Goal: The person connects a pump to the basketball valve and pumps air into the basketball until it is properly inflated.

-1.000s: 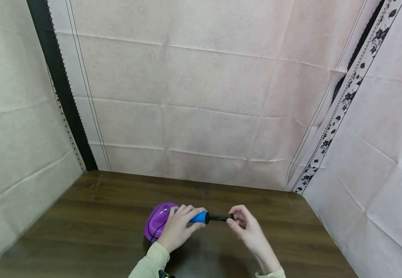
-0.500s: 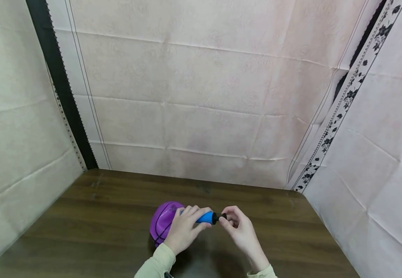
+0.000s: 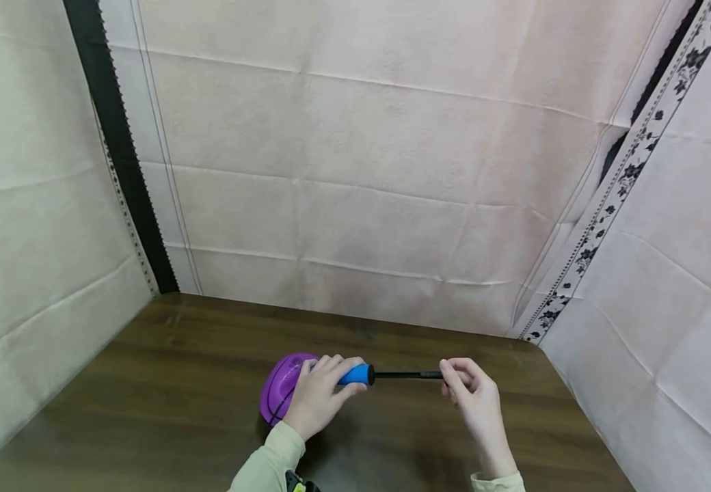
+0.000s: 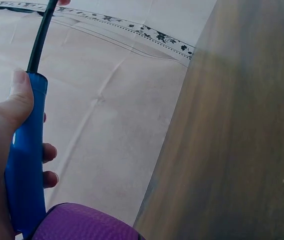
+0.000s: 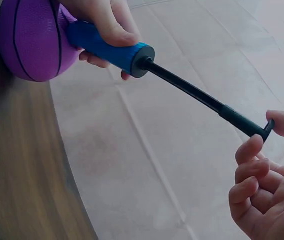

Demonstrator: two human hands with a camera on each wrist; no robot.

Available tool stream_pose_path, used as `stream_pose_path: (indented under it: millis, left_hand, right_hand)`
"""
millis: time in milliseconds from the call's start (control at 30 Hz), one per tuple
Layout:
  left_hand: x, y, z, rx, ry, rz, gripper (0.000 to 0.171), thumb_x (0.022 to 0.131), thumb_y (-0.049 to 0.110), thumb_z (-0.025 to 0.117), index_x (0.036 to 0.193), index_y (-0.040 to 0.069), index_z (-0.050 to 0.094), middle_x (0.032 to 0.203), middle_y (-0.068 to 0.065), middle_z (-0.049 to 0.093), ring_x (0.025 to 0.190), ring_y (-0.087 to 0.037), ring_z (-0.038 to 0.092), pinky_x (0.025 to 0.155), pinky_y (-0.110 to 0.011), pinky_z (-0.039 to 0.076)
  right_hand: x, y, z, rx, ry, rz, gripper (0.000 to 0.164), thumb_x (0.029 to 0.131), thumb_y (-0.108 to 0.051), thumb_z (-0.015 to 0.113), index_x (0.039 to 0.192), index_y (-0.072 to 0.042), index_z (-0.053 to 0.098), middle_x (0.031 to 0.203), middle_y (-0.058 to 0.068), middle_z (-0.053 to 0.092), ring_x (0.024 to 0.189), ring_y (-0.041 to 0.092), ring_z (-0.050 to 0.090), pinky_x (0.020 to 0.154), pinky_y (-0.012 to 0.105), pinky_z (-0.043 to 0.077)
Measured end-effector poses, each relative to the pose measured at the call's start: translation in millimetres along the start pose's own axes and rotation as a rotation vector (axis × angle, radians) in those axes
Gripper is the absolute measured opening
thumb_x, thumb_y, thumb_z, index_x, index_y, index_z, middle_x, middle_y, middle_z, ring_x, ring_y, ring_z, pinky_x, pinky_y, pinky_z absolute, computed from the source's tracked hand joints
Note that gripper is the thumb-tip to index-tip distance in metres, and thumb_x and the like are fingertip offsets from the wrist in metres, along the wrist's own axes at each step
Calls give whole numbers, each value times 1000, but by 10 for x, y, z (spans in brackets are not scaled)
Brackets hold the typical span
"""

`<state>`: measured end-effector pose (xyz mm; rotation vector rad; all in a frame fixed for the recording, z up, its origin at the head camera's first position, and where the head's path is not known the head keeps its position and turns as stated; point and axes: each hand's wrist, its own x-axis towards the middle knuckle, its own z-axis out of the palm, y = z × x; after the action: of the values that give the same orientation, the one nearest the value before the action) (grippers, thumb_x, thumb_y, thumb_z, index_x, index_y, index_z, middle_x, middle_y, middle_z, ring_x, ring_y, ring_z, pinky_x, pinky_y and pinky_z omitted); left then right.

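My left hand [image 3: 318, 396] grips the blue barrel of a hand pump [image 5: 109, 49], thumb lying along it toward the rod end. The barrel's far end meets a purple ball [image 5: 34, 37] with black lines, which looks partly sunken in the head view. A long black rod [image 5: 187, 90] extends out of the barrel to the right. At its end, the thumb and fingers of my right hand [image 3: 475, 400] pinch the small black handle [image 5: 267, 129]. In the left wrist view the ball [image 4: 86, 222] shows only at the bottom edge.
Below the hands is a brown wooden table [image 3: 165, 383]. Pale cloth hangs behind it [image 3: 355, 225] and along both sides, with a black floral band [image 3: 583, 260] at the right corner and a dark strip [image 3: 128, 157] at the left.
The right hand first pushed the rod leftward nearly into the barrel, then drew it far out to the right. The left hand and ball shifted slightly right, then back left.
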<state>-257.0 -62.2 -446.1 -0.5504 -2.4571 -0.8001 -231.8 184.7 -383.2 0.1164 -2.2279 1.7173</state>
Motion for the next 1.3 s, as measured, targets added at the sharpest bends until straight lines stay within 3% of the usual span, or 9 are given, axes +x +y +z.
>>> stream_pose_path:
  millis: [267, 567, 833, 967, 1067, 1167, 1300]
  left_hand:
    - [-2, 46, 19, 38, 30, 24, 41, 89, 49, 59, 122, 27, 63, 101, 7, 66, 98, -14, 57, 92, -50, 41]
    - [10, 211, 92, 1, 16, 79, 38, 88, 44, 63, 122, 27, 62, 101, 7, 65, 97, -14, 56, 93, -51, 39]
    - [11, 119, -13, -115, -18, 120, 37, 90, 42, 62, 125, 28, 61, 104, 8, 64, 102, -13, 57, 94, -51, 37]
    - [8, 49, -59, -110, -25, 68, 39, 90, 41, 63, 126, 28, 61, 107, 8, 66, 105, -14, 57, 97, -52, 36]
    - [19, 12, -91, -118, -23, 28, 39, 88, 41, 65, 126, 30, 61, 108, 8, 66, 106, -14, 57, 100, -52, 35]
    - [33, 0, -105, -123, -5, 18, 40, 86, 40, 67, 124, 29, 63, 105, 8, 66, 103, -14, 57, 99, -53, 35]
    - [32, 17, -85, -123, 30, 42, 40, 83, 33, 72, 122, 27, 65, 101, 7, 66, 100, -14, 57, 97, -54, 36]
  right_hand:
    - [-74, 69, 315, 113, -166, -63, 15, 99, -11, 54, 103, 3, 51, 62, -7, 45, 48, 3, 41, 46, 21, 35]
    - [-181, 50, 511, 42, -252, 41, 20, 99, -21, 56, 108, -3, 50, 66, 1, 43, 49, 7, 40, 46, 23, 34]
    - [-133, -58, 365, -24, -146, 37, 22, 89, -23, 70, 97, -4, 62, 67, -5, 64, 61, 5, 59, 61, 22, 49]
    - [-88, -116, 164, -1, -85, 36, 19, 90, -19, 69, 94, -2, 62, 61, -7, 60, 54, 4, 53, 53, 21, 45]
    - [-71, -143, 15, 22, -58, 33, 7, 92, -13, 66, 92, -8, 61, 59, -7, 56, 50, 4, 45, 48, 21, 38]
    - [-64, -129, -57, 54, -96, -26, 3, 94, -7, 62, 94, -7, 59, 60, -7, 54, 50, 3, 43, 46, 22, 36]
    - [-70, -65, -6, 127, -288, -159, 10, 95, -1, 55, 101, 5, 50, 64, -11, 52, 52, 0, 44, 45, 22, 37]
